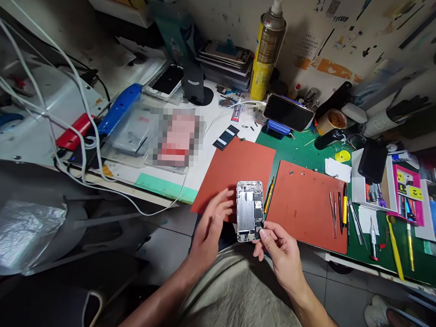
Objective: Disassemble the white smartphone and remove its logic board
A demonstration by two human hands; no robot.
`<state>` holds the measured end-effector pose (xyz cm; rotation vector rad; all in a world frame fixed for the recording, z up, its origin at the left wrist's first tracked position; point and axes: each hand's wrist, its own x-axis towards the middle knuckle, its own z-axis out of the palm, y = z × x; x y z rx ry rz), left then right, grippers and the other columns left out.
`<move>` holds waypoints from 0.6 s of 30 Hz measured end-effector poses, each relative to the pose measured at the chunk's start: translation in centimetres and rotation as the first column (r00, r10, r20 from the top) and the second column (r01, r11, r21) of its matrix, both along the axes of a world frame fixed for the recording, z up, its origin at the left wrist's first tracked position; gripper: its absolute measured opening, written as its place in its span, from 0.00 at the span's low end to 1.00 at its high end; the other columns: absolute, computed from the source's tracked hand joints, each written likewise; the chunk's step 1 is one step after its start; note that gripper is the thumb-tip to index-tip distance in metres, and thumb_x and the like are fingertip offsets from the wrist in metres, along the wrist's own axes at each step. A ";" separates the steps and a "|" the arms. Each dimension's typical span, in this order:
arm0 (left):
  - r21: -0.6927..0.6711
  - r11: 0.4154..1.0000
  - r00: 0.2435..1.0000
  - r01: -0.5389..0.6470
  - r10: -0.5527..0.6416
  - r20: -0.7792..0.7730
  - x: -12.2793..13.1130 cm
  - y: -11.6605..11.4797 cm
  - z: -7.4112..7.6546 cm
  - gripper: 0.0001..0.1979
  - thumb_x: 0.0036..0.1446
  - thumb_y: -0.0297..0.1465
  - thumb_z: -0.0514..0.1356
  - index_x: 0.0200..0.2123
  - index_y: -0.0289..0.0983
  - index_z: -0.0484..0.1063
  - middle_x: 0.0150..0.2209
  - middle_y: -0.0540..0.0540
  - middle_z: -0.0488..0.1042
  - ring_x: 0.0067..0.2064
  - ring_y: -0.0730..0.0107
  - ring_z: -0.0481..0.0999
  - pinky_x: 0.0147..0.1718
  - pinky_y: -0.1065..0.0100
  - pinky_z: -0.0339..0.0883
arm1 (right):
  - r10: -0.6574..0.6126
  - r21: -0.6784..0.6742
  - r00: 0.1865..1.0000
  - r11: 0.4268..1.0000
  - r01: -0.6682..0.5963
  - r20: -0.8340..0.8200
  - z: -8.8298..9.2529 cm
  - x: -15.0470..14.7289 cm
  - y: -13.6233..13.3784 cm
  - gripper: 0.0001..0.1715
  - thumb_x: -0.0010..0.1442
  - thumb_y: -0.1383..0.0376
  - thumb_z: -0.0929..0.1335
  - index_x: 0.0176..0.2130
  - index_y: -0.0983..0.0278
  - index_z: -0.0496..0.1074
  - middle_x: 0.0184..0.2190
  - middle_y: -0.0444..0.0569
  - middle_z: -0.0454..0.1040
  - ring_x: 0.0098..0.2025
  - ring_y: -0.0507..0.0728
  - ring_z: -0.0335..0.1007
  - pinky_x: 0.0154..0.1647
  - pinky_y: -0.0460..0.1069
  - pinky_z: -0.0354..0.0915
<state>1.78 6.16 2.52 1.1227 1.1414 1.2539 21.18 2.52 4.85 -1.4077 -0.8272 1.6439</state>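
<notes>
An opened smartphone frame [247, 212], its silvery inside and dark circuit parts showing, is held up over the near edge of the bench. My right hand [277, 249] grips its lower right corner between thumb and fingers. Just left of the frame is my left hand [213, 223], fingers stretched out and slightly apart, with nothing in it. Beneath and beyond lies a reddish-brown mat [235, 161]. A gold screwdriver [270, 195] rests right of the phone frame, beside a second reddish-brown mat [306, 200]. A dark flat battery [226, 137] lies behind the first mat.
Tweezers [332, 213], a yellow brush [394, 246] and several other tools lie at the right. Behind stand a propped phone [288, 112] and a tall spray can [267, 51]. White cables [76, 82] hang at the left, near a blue-handled tool [119, 110].
</notes>
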 end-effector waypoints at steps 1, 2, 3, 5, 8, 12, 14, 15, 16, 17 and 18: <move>-0.129 0.991 0.984 0.028 -0.005 0.177 0.8 0.3 0.5 0.32 0.76 0.53 0.46 0.71 0.42 0.64 0.68 0.34 0.71 0.63 0.50 0.78 0.56 0.49 0.78 | 0.014 0.000 1.000 1.000 -0.014 -0.005 0.2 0.0 -0.1 0.25 0.70 0.46 0.72 0.50 0.64 0.78 0.25 0.45 0.79 0.24 0.52 0.71 0.30 0.48 0.69; -0.257 0.963 0.950 0.081 0.004 0.314 1.6 0.6 1.1 0.33 0.76 0.55 0.44 0.71 0.41 0.64 0.67 0.34 0.73 0.63 0.49 0.78 0.56 0.48 0.78 | 0.029 0.000 1.000 1.000 -0.029 -0.008 0.4 -0.1 -0.1 0.25 0.70 0.46 0.72 0.50 0.64 0.78 0.25 0.45 0.79 0.24 0.52 0.71 0.30 0.48 0.68; -0.351 0.925 0.909 0.146 0.015 0.416 2.3 0.8 1.7 0.35 0.75 0.56 0.44 0.70 0.40 0.66 0.65 0.34 0.75 0.63 0.47 0.78 0.56 0.47 0.78 | 0.043 0.002 0.999 0.999 -0.043 -0.008 0.5 -0.1 -0.2 0.25 0.70 0.46 0.72 0.50 0.64 0.78 0.25 0.45 0.79 0.24 0.52 0.71 0.30 0.48 0.68; -0.458 0.855 0.841 0.245 0.048 0.538 3.4 1.1 2.6 0.35 0.74 0.57 0.46 0.66 0.38 0.69 0.62 0.34 0.78 0.61 0.45 0.80 0.56 0.47 0.78 | 0.072 0.011 0.997 0.997 -0.072 0.006 0.6 -0.2 -0.4 0.24 0.71 0.46 0.71 0.50 0.63 0.78 0.25 0.44 0.78 0.24 0.52 0.70 0.30 0.48 0.68; -0.497 0.825 0.801 0.269 0.095 0.591 4.1 1.0 3.3 0.31 0.72 0.55 0.52 0.63 0.38 0.72 0.61 0.35 0.79 0.59 0.46 0.81 0.56 0.47 0.78 | 0.076 0.045 0.994 0.996 -0.080 0.081 0.4 0.0 -0.8 0.21 0.72 0.48 0.70 0.52 0.62 0.77 0.28 0.44 0.79 0.27 0.53 0.74 0.32 0.47 0.69; -0.468 0.844 0.797 0.263 0.083 0.598 4.3 0.3 3.2 0.24 0.66 0.39 0.63 0.63 0.41 0.69 0.62 0.38 0.79 0.60 0.47 0.81 0.58 0.48 0.77 | -0.020 0.141 0.960 0.990 -0.020 0.280 0.1 0.2 -1.2 0.18 0.71 0.51 0.72 0.51 0.61 0.78 0.34 0.46 0.80 0.32 0.53 0.76 0.33 0.46 0.71; -0.459 0.845 0.804 0.275 0.060 0.592 4.4 0.0 3.3 0.28 0.60 0.30 0.66 0.64 0.42 0.68 0.63 0.39 0.79 0.62 0.47 0.80 0.57 0.50 0.78 | -0.043 0.173 0.943 0.985 -0.016 0.331 0.2 0.3 -1.1 0.16 0.73 0.53 0.70 0.50 0.61 0.79 0.32 0.45 0.79 0.30 0.52 0.75 0.31 0.45 0.71; -0.459 0.845 0.809 0.273 0.057 0.585 4.5 -0.1 3.4 0.30 0.58 0.27 0.67 0.64 0.42 0.68 0.63 0.39 0.78 0.62 0.48 0.80 0.56 0.52 0.79 | -0.042 0.178 0.941 0.984 -0.020 0.336 0.3 0.3 -1.1 0.16 0.74 0.53 0.70 0.50 0.61 0.79 0.31 0.44 0.79 0.29 0.52 0.75 0.31 0.45 0.71; -0.459 0.847 0.814 0.268 0.056 0.578 4.5 -0.1 3.6 0.32 0.57 0.25 0.67 0.64 0.43 0.68 0.63 0.39 0.78 0.62 0.48 0.80 0.54 0.54 0.80 | -0.038 0.179 0.943 0.984 -0.023 0.332 0.5 0.3 -1.0 0.16 0.74 0.53 0.69 0.50 0.61 0.79 0.30 0.44 0.79 0.28 0.52 0.75 0.31 0.45 0.71; -0.458 0.850 0.818 0.260 0.057 0.572 4.6 -0.2 3.7 0.32 0.56 0.24 0.67 0.64 0.42 0.68 0.63 0.39 0.78 0.62 0.48 0.80 0.52 0.56 0.81 | -0.032 0.176 0.947 0.984 -0.026 0.319 0.6 0.3 -0.9 0.16 0.74 0.54 0.69 0.50 0.61 0.79 0.31 0.44 0.79 0.28 0.52 0.76 0.32 0.45 0.72; -0.456 0.852 0.822 0.256 0.057 0.567 4.6 -0.2 3.8 0.32 0.56 0.24 0.68 0.64 0.42 0.68 0.63 0.39 0.78 0.61 0.47 0.81 0.48 0.59 0.82 | -0.026 0.171 0.953 0.985 -0.027 0.303 0.6 0.4 -0.9 0.16 0.74 0.54 0.69 0.50 0.61 0.79 0.32 0.45 0.80 0.29 0.52 0.77 0.33 0.45 0.73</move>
